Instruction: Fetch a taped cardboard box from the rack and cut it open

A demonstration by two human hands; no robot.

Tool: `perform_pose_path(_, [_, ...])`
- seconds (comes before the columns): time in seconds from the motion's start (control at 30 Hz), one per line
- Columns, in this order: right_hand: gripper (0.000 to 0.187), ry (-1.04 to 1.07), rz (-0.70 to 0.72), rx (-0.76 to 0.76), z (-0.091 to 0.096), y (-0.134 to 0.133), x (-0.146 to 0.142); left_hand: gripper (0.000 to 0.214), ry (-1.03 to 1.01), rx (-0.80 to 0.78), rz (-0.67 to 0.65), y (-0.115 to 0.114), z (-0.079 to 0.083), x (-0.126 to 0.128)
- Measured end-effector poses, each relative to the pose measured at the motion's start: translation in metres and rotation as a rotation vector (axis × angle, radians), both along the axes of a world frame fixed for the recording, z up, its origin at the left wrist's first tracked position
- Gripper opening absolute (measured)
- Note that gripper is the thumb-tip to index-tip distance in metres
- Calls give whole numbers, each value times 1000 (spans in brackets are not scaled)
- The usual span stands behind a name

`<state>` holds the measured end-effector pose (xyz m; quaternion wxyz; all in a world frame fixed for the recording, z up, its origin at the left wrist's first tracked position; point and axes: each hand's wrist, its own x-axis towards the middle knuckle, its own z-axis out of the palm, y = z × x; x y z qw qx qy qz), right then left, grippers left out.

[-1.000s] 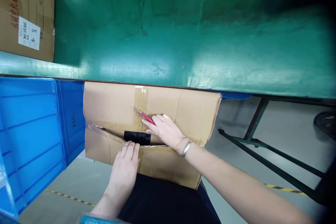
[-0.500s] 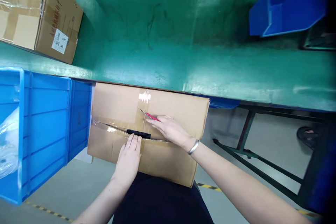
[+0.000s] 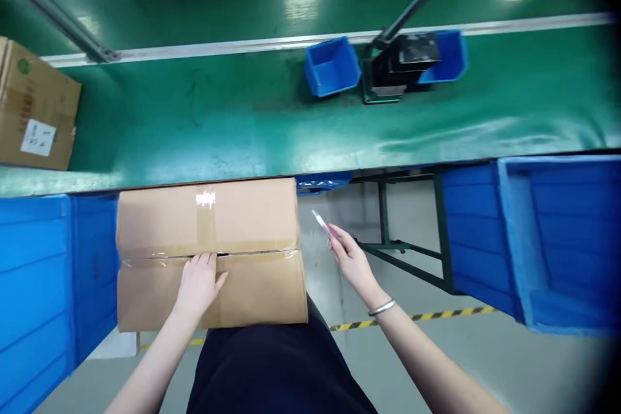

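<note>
A long cardboard box with clear tape lies lengthwise in front of me, a narrow slit running between its top flaps. My left hand rests flat on the near flap, fingertips at the slit and thumb apart. Out past the box's right end, my right hand is closed around a red-handled utility knife. The blade points up and to the left, clear of the cardboard. What lies inside the box is hidden.
Blue crates stand left and right of me. Along the green workbench are a taped carton, a small blue bin and a black device on a stand. A dark metal frame shows below.
My right hand has lifted the knife off the box and carried it past the right end. The wide dark gap between the flaps has narrowed. My view has shifted right.
</note>
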<state>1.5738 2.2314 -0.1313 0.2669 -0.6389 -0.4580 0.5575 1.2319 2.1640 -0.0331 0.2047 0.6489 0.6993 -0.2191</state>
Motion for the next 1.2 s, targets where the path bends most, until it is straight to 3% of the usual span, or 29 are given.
perform_pose_path(0.1, [48, 47, 108, -50, 0, -16, 2, 44, -91, -14, -3, 15, -7, 10])
perform_pose_path(0.2, [46, 96, 180, -14, 0, -24, -12, 42, -44, -29, -16, 24, -11, 21])
perform_pose_path(0.37, [48, 99, 117, 73, -12, -26, -31, 41, 72, -104, -116, 35, -5, 25])
perform_pose_path(0.43, [46, 111, 158, 102, -19, -26, -32, 43, 114, -128, -143, 39, -2, 24])
perform_pose_path(0.87, [39, 70, 544, 317, -36, -9, 1, 46, 181, -204, -176, 52, 5, 27])
perform_pose_path(1.0, [41, 75, 572, 305, -33, -31, 5, 48, 171, -185, -179, 50, 14, 27])
perform_pose_path(1.2, [33, 123, 672, 233, -24, -100, 1, 45, 129, -55, -148, 33, 32, 23])
